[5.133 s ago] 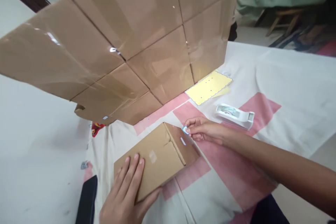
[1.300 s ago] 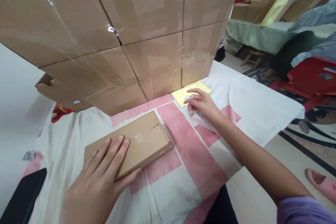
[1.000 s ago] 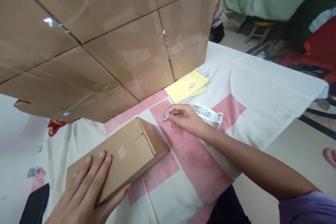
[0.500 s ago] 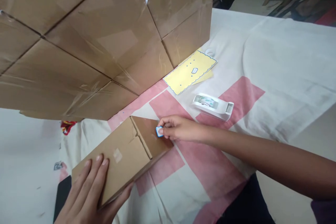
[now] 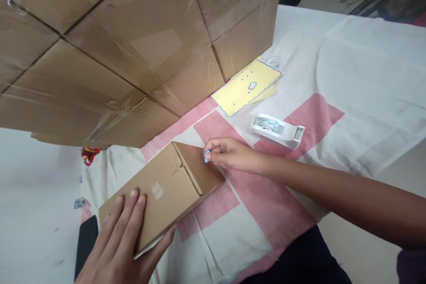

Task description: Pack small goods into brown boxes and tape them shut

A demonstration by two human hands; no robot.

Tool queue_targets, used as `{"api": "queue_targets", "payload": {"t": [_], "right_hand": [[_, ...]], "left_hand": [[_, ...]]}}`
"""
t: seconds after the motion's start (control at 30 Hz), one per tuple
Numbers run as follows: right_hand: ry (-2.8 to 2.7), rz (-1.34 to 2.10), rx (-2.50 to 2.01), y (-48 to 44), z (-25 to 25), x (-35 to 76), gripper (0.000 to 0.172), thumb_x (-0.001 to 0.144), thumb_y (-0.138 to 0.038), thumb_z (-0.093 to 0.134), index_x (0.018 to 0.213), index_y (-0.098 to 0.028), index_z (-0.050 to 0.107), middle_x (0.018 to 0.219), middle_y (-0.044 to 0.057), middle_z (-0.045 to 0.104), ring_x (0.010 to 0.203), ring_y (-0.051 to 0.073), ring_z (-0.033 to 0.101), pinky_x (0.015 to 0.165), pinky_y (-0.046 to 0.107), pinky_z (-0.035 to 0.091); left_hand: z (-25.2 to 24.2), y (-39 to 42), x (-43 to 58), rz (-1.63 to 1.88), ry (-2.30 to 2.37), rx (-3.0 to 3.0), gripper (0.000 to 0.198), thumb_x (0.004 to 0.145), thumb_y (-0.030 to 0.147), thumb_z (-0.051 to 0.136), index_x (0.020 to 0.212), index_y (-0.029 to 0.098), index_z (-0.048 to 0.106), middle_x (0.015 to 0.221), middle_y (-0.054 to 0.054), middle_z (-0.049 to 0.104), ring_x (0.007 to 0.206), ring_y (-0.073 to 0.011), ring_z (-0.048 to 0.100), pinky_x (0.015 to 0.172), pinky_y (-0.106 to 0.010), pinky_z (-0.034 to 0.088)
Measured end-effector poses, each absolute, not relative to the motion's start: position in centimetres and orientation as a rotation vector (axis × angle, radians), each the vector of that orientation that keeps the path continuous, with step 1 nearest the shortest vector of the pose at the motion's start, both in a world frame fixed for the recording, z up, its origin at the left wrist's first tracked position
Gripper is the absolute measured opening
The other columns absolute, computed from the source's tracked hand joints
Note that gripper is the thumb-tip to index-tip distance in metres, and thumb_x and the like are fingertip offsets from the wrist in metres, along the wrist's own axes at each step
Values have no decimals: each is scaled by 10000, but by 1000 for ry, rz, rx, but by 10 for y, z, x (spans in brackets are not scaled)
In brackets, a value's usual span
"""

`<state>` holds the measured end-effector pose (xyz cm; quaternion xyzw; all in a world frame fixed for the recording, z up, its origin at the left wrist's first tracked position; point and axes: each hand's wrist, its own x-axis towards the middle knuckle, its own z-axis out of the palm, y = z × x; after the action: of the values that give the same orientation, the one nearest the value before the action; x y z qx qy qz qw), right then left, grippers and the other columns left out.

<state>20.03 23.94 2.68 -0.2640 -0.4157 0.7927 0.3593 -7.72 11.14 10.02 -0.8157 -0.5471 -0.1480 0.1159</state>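
Note:
A small cardboard box (image 5: 159,199) lies on the cloth, its flap end turned toward my right hand. My left hand (image 5: 116,239) grips the near end of it, fingers spread over the top face and thumb along the side. Between the thumb and bent fingers of my right hand (image 5: 221,154) is a small white sticker with a blue edge (image 5: 206,156). It is right at the box's end face; whether it touches the cardboard I cannot tell. A clear patch of tape (image 5: 157,190) shows on the box's top.
Large stacked cartons (image 5: 140,53) wrapped in clear tape stand behind the box. A white tape dispenser (image 5: 277,131) lies beyond my right forearm. Yellow sheets with a blue wavy border (image 5: 246,88) rest against the cartons. A dark flat object (image 5: 85,246) is at the left edge.
The whole view has shifted a little. My right hand has moved slightly up along the box's end, and the sticker is turned more edge-on. My left hand keeps its place on the box.

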Motion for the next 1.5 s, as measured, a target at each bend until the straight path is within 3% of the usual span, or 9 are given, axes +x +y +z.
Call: {"api": "queue_targets", "payload": {"t": [0.2, 0.3, 0.4, 0.63, 0.83, 1.03, 1.2, 1.33, 1.5], "right_hand": [[-1080, 2130, -704, 235, 27, 198, 399, 741, -503, 805, 799, -162, 606, 567, -89, 511, 479, 49, 359, 455, 225, 239], [-1100, 2103, -720, 232, 24, 195, 413, 736, -504, 818, 815, -164, 598, 641, -65, 556, 540, 59, 411, 490, 220, 264], [-1149, 2047, -720, 229, 23, 194, 405, 761, -496, 809, 829, -176, 569, 620, -85, 512, 540, 64, 380, 506, 224, 246], [-1106, 2052, -662, 228, 17, 193, 393, 820, -483, 769, 953, -204, 526, 673, -86, 556, 559, 74, 395, 538, 225, 267], [-1086, 1957, -704, 224, 12, 191, 356, 847, -425, 756, 876, -230, 460, 622, -108, 480, 550, 78, 358, 537, 225, 258], [-1345, 1798, -796, 214, 27, 203, 85, 927, -236, 587, 896, -185, 647, 616, -67, 500, 558, 92, 424, 531, 232, 301], [-1401, 1683, -956, 210, 34, 210, 208, 820, -110, 596, 908, -163, 777, 618, -32, 594, 542, 92, 463, 514, 230, 321], [-1310, 1751, -949, 206, 32, 205, 232, 779, -133, 617, 889, -162, 819, 585, -20, 600, 493, 86, 414, 466, 233, 292], [-1384, 1663, -1060, 206, 28, 206, 297, 799, -184, 631, 1006, -198, 842, 653, 2, 692, 514, 102, 472, 475, 240, 316]], "left_hand": [[105, 111, -70, -325, -1567, -2330, 824, 839, 446, 742, 1552, 209, 403, 1510, -87, 552, 1401, -318, 508, 1229, -421, 356], [108, 111, -79, -277, -1553, -2386, 812, 831, 445, 742, 1548, 256, 411, 1517, -58, 547, 1401, -326, 508, 1218, -446, 381], [108, 111, -83, -244, -1562, -2438, 789, 832, 438, 734, 1542, 317, 413, 1522, -25, 542, 1400, -337, 507, 1199, -493, 411], [106, 110, -70, -304, -1622, -2316, 844, 817, 421, 757, 1560, 277, 385, 1501, -55, 565, 1380, -343, 526, 1205, -496, 399], [112, 111, -81, -266, -1629, -2463, 789, 838, 430, 734, 1546, 355, 396, 1511, -10, 556, 1398, -342, 507, 1215, -496, 390], [105, 110, -63, -322, -1594, -2311, 828, 816, 395, 773, 1543, 220, 419, 1478, -96, 583, 1388, -334, 522, 1199, -471, 394], [105, 111, -60, -300, -1571, -2303, 832, 794, 331, 800, 1532, 209, 436, 1459, -109, 597, 1365, -332, 546, 1181, -477, 418], [107, 110, -58, -269, -1587, -2293, 831, 801, 297, 794, 1538, 195, 424, 1479, -124, 576, 1360, -341, 549, 1178, -495, 426], [108, 110, -57, -276, -1598, -2290, 827, 805, 300, 791, 1540, 209, 422, 1478, -115, 577, 1364, -342, 546, 1176, -509, 427]]}}
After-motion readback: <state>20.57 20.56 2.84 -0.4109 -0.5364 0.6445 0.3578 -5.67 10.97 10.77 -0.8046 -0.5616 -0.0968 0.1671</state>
